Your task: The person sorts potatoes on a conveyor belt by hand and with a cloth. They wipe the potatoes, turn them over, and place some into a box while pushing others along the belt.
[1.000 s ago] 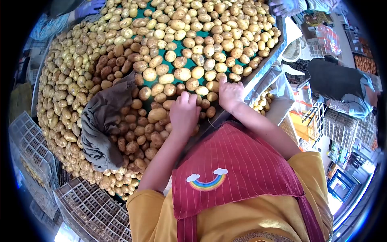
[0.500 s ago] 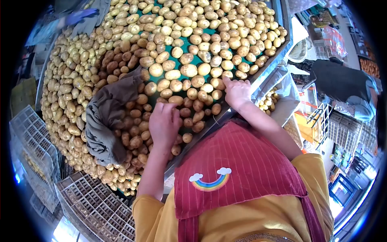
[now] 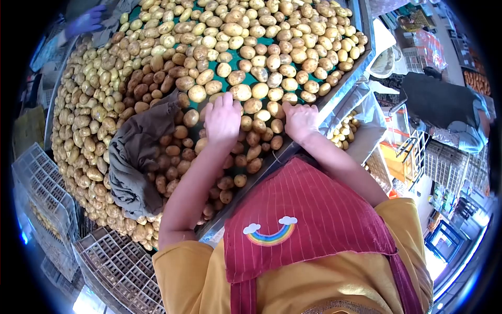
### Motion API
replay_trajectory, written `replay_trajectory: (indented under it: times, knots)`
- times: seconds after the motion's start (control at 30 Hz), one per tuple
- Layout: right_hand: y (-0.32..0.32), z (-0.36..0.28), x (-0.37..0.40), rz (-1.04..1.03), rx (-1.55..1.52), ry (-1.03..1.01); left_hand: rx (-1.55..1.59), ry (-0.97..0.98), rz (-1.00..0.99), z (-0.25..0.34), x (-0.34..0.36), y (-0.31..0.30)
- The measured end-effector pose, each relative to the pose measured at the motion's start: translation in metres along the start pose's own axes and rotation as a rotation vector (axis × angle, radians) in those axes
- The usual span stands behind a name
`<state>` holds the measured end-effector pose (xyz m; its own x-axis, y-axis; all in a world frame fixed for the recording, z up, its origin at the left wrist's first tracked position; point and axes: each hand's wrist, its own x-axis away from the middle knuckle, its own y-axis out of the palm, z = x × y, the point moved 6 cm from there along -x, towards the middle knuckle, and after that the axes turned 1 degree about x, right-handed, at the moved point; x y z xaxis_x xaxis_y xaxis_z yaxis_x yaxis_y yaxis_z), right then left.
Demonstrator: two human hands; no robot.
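Many potatoes (image 3: 241, 92) cover a green-surfaced table in front of me. My left hand (image 3: 223, 118) reaches over them near the middle, its fingers bent down onto the potatoes, with no potato visibly held. Close to the table's metal edge (image 3: 334, 112), my right hand (image 3: 301, 121) touches potatoes with curled fingertips; what lies under its fingers is hidden. A crumpled grey-brown cloth (image 3: 137, 157) lies on the potatoes left of my left hand. Browner potatoes (image 3: 151, 78) are heaped beyond the cloth.
Plastic crates (image 3: 123, 267) stand at the lower left. A purple-gloved hand (image 3: 86, 21) of another person is at the upper left. A bag of potatoes (image 3: 345, 131) hangs beyond the right edge. Another person in dark clothing (image 3: 439, 102) is at the far right.
My left hand has moved forward and slightly right, further over the potatoes. My right hand has shifted slightly left. The other person's gloved hand has changed position at the upper left.
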<state>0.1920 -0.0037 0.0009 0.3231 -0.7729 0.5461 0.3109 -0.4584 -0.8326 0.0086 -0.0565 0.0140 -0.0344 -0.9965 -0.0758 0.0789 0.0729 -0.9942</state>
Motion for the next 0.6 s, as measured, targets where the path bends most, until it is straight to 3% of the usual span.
replay_trajectory:
  times: [0.17,0.2,0.27,0.3,0.33,0.37,0.4,0.47,0.53,0.6]
  knots:
    - [-0.010,0.005,0.006,0.003,-0.067,-0.075,0.096,0.088,-0.024,-0.009,-0.002,-0.001]
    - [-0.017,0.009,0.008,0.096,-0.150,-0.140,0.263,-0.007,-0.043,-0.018,-0.002,-0.010]
    - [-0.033,0.027,0.014,-0.073,-0.594,-0.252,0.593,-0.190,-0.072,-0.033,0.001,-0.031]
    - [-0.025,0.032,0.013,-0.220,-1.008,-0.311,0.903,-0.330,-0.144,-0.045,0.005,-0.030]
    - [-0.023,0.039,0.013,-0.333,-1.320,-0.334,1.107,-0.277,-0.119,-0.052,0.014,-0.017]
    - [-0.024,0.043,0.014,-0.467,-1.627,-0.333,1.325,-0.396,-0.176,-0.050,0.018,-0.025]
    - [-0.037,0.037,0.020,-0.627,-1.886,-0.460,1.542,-0.515,-0.235,-0.042,0.023,-0.037]
    - [-0.049,0.021,0.023,-0.787,-2.131,-0.405,1.958,-0.676,-0.300,-0.032,0.034,-0.034]
    - [-0.026,0.000,0.010,-0.873,-2.342,-0.474,2.189,-0.693,-0.168,-0.022,0.029,-0.035]
    - [-0.003,-0.020,-0.004,-0.842,-2.370,-0.433,2.128,-0.781,0.056,-0.008,0.019,-0.046]
